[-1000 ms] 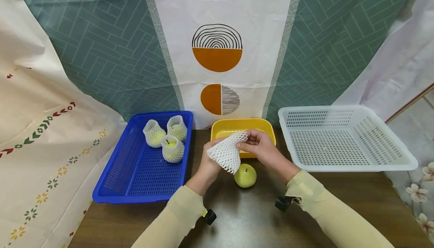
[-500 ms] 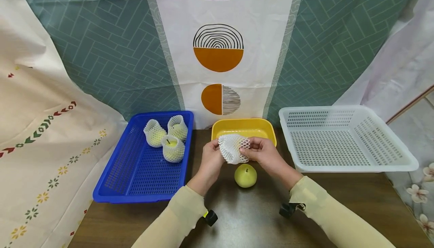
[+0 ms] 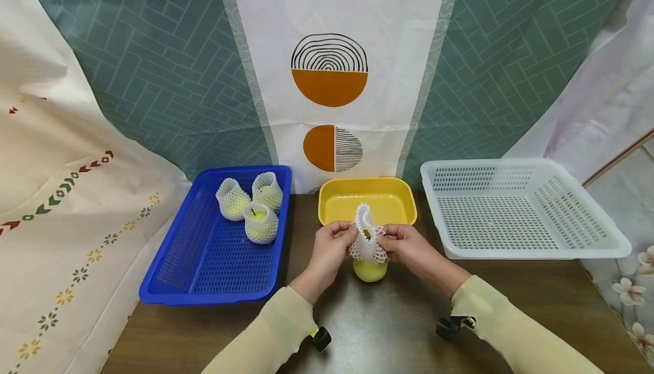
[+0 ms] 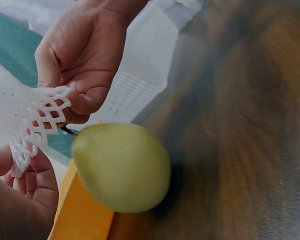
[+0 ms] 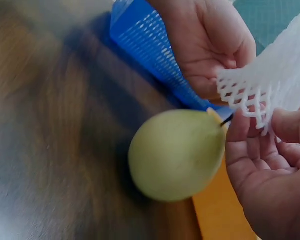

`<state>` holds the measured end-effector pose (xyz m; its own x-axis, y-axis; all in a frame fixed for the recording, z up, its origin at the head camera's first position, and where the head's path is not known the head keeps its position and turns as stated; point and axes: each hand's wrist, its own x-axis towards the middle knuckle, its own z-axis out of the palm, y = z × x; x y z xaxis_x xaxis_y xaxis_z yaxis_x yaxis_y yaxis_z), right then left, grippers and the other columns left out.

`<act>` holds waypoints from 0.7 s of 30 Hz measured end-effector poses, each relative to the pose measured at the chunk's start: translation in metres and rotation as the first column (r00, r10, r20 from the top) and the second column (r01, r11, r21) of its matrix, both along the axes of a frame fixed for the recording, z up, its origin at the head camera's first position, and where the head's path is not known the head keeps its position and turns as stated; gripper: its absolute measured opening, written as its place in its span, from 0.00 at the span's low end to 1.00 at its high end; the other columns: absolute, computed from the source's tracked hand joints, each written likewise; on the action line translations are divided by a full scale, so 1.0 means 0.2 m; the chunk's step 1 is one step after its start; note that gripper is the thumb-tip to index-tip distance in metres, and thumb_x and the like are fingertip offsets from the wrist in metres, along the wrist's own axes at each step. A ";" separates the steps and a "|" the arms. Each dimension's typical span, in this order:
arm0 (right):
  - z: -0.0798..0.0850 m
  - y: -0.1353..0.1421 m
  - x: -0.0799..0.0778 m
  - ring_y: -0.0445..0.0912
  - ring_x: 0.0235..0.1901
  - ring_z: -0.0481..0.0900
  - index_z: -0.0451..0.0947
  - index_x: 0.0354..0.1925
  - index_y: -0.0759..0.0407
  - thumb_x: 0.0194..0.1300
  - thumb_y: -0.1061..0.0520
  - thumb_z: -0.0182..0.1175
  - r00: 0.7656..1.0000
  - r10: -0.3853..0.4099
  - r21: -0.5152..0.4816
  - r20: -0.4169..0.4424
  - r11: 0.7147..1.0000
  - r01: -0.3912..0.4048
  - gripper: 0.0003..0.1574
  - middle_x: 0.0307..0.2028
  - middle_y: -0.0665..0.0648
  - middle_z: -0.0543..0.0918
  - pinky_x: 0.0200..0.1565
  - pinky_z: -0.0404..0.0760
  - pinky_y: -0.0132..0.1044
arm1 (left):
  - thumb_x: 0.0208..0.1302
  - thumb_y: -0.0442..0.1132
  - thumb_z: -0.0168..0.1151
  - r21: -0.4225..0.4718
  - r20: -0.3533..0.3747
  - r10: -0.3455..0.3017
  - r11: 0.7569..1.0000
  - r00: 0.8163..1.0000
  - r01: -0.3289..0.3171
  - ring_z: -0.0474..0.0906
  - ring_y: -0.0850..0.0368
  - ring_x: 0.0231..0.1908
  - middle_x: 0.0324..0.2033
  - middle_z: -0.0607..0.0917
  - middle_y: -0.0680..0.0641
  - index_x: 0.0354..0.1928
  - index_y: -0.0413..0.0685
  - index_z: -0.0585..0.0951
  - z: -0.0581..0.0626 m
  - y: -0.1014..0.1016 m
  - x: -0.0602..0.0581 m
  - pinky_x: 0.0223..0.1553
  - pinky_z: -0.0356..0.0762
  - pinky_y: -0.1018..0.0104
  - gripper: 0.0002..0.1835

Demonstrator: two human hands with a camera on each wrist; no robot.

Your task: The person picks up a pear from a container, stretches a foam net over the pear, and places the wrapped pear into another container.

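Note:
A white foam net sleeve (image 3: 367, 252) is held upright by both hands, its lower rim spread just above a yellow-green pear (image 3: 370, 272). My left hand (image 3: 328, 252) pinches the rim on one side, and my right hand (image 3: 409, 249) pinches the opposite side. In the left wrist view the pear (image 4: 122, 167) stands on the table with its dark stem (image 4: 68, 131) pointing at the sleeve's opening (image 4: 46, 115). The right wrist view shows the pear (image 5: 177, 155) still outside the netting (image 5: 247, 97), the stem tip close to its edge.
At the left, a blue basket (image 3: 232, 291) holds 3 pears in foam sleeves (image 3: 261, 225). A yellow tray (image 3: 368, 189) lies behind the hands. To the right stands a white basket (image 3: 511, 252). Dark wooden table (image 3: 378, 328) extends in front, with a patterned cloth behind.
Both hands have brought the sleeve down and toward the person, from over the yellow tray to above the pear. The sleeve has turned upright with its wide end downward.

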<state>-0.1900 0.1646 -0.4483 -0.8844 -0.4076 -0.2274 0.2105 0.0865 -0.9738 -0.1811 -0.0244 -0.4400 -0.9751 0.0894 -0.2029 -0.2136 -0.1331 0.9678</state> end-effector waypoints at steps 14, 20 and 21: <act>-0.13 0.08 0.01 0.47 0.35 0.81 0.70 0.49 0.71 0.58 0.52 0.65 1.000 0.001 0.099 0.019 0.995 -0.003 0.29 0.39 0.59 0.80 0.40 0.83 0.43 | 0.62 0.42 0.62 -0.115 0.040 -0.042 0.992 0.998 0.046 0.77 0.62 0.27 0.28 0.83 0.52 0.43 0.37 0.79 -0.15 0.00 0.02 0.26 0.77 0.69 0.15; -0.16 0.10 0.01 0.48 0.37 0.80 0.69 0.52 0.72 0.58 0.53 0.65 1.000 0.023 0.104 0.013 0.994 -0.024 0.31 0.41 0.60 0.80 0.41 0.83 0.44 | 0.60 0.44 0.63 -0.117 0.034 -0.031 0.993 0.999 0.035 0.77 0.62 0.25 0.28 0.83 0.50 0.42 0.38 0.79 -0.23 -0.01 0.01 0.24 0.77 0.69 0.16; -0.16 0.11 0.01 0.47 0.38 0.80 0.69 0.53 0.71 0.58 0.53 0.65 0.999 0.029 0.103 0.013 0.994 -0.030 0.32 0.41 0.60 0.80 0.42 0.83 0.43 | 0.61 0.44 0.63 -0.120 0.033 -0.030 0.992 0.999 0.034 0.77 0.62 0.25 0.28 0.83 0.50 0.42 0.38 0.79 -0.24 -0.01 0.01 0.24 0.77 0.69 0.16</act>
